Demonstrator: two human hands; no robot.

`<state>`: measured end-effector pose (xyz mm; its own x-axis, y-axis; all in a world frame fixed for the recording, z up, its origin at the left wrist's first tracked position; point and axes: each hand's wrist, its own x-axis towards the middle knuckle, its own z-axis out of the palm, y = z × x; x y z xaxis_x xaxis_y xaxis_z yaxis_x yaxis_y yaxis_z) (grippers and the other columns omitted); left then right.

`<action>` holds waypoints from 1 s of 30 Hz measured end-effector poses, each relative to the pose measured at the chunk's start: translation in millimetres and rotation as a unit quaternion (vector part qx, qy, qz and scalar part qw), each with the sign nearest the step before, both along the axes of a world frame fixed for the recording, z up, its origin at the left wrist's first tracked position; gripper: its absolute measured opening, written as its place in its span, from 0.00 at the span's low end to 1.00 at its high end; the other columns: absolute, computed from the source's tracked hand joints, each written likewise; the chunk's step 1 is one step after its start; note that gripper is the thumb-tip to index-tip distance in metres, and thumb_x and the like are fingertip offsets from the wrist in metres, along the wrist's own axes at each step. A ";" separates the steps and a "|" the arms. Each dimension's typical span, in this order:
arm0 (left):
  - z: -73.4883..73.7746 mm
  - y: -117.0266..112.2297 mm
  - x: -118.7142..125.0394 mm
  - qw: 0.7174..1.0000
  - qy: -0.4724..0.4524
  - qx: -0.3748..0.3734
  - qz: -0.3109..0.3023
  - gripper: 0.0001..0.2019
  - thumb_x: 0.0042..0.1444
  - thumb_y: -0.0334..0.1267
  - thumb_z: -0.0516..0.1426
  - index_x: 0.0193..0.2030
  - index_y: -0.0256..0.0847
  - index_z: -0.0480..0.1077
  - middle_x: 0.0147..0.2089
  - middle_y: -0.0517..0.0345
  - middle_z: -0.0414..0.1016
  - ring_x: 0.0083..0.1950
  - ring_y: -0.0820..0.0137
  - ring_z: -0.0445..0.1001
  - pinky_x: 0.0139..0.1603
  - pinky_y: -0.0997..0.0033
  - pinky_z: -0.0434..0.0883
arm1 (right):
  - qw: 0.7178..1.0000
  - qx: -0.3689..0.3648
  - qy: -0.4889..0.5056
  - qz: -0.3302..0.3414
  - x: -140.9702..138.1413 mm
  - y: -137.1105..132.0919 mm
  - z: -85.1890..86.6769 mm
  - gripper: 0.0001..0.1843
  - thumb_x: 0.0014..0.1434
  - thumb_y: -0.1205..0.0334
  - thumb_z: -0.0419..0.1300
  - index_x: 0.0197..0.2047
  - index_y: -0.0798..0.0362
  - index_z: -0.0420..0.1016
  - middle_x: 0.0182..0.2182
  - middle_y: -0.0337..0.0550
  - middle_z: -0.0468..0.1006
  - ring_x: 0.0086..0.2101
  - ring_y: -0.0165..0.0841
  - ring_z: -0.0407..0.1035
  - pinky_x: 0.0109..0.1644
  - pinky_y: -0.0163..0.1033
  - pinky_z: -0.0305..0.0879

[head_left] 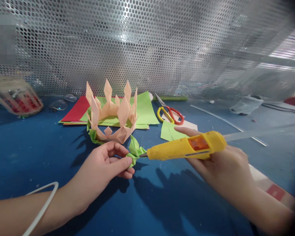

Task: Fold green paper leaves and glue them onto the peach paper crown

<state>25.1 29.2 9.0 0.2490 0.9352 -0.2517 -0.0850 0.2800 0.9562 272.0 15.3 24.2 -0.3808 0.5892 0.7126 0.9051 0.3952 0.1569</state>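
Between the thumb and fingers of my left hand (110, 163) is a small folded green paper piece (134, 149) with pointed leaf-like lobes. My right hand (226, 167) grips a yellow glue gun (179, 148), and a clear glue stick (245, 133) juts from its rear. The metal nozzle (143, 155) meets the green piece at its right side; whether glue is coming out cannot be seen. Just behind my left hand stands a peach folded-paper crown (124, 111) with tall points. A green folded piece (94, 136) sits at the crown's left front.
Coloured paper sheets (147, 109) lie under and behind the crown. Scissors (170, 111) rest on green paper scraps (168, 132). A glass jar (19, 98) is at the left, near eyeglasses (59, 105). A clear thin stick (226, 123) lies to the right. Perforated metal (142, 49) walls the back.
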 end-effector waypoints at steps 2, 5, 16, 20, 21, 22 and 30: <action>-0.1 0.5 0.2 1.000 0.000 0.000 0.000 0.10 0.50 0.33 0.65 0.31 0.38 0.66 0.23 0.68 0.75 0.26 0.77 0.77 0.27 0.84 0.75 | 1.000 -0.002 0.004 -0.002 0.3 -0.3 0.0 0.15 0.65 0.62 0.49 0.40 0.56 0.77 0.15 0.38 0.76 0.13 0.31 0.65 0.18 0.35 0.55; -0.1 1.3 0.6 1.000 0.001 0.000 0.001 0.10 0.49 0.33 0.65 0.31 0.38 0.66 0.23 0.67 0.76 0.25 0.78 0.77 0.27 0.84 0.75 | 1.000 0.011 0.002 -0.015 -0.4 -1.2 0.9 0.17 0.64 0.61 0.48 0.42 0.55 0.78 0.13 0.36 0.74 0.11 0.31 0.62 0.18 0.34 0.54; 0.6 0.5 1.1 1.000 -0.006 0.002 -0.004 0.09 0.50 0.32 0.64 0.31 0.38 0.66 0.23 0.66 0.77 0.25 0.78 0.77 0.27 0.85 0.75 | 0.999 0.035 0.003 -0.033 -2.4 -0.8 0.8 0.19 0.64 0.58 0.47 0.34 0.53 0.79 0.20 0.40 0.82 0.13 0.31 0.70 0.18 0.33 0.61; -0.8 -1.1 -0.8 1.000 -0.010 0.002 -0.015 0.08 0.50 0.32 0.64 0.31 0.38 0.67 0.22 0.65 0.77 0.24 0.78 0.76 0.26 0.85 0.75 | 0.999 0.043 0.007 -0.028 -2.8 -1.2 1.1 0.21 0.65 0.57 0.47 0.34 0.54 0.80 0.22 0.43 0.83 0.14 0.31 0.72 0.18 0.33 0.62; -1.0 -1.6 -1.1 1.000 -0.011 0.002 -0.017 0.08 0.51 0.32 0.64 0.31 0.38 0.67 0.22 0.65 0.77 0.24 0.78 0.77 0.26 0.85 0.75 | 0.998 0.047 0.009 -0.028 -3.1 -0.9 1.1 0.21 0.65 0.57 0.47 0.34 0.55 0.80 0.21 0.43 0.83 0.13 0.31 0.72 0.18 0.34 0.61; -1.2 -1.9 -1.2 1.000 -0.012 0.003 -0.020 0.08 0.50 0.32 0.64 0.31 0.38 0.67 0.22 0.65 0.77 0.24 0.78 0.77 0.26 0.85 0.75 | 0.998 0.049 0.010 -0.029 -3.5 -0.3 1.1 0.22 0.66 0.57 0.47 0.34 0.55 0.80 0.20 0.43 0.82 0.13 0.31 0.71 0.17 0.34 0.61; -0.5 0.4 0.8 0.999 -0.018 0.013 -0.026 0.08 0.49 0.32 0.65 0.30 0.38 0.67 0.22 0.67 0.76 0.25 0.78 0.77 0.26 0.85 0.75 | 0.998 0.046 0.014 -0.043 -4.3 0.0 0.9 0.21 0.65 0.57 0.48 0.33 0.55 0.80 0.21 0.45 0.83 0.12 0.32 0.70 0.17 0.34 0.60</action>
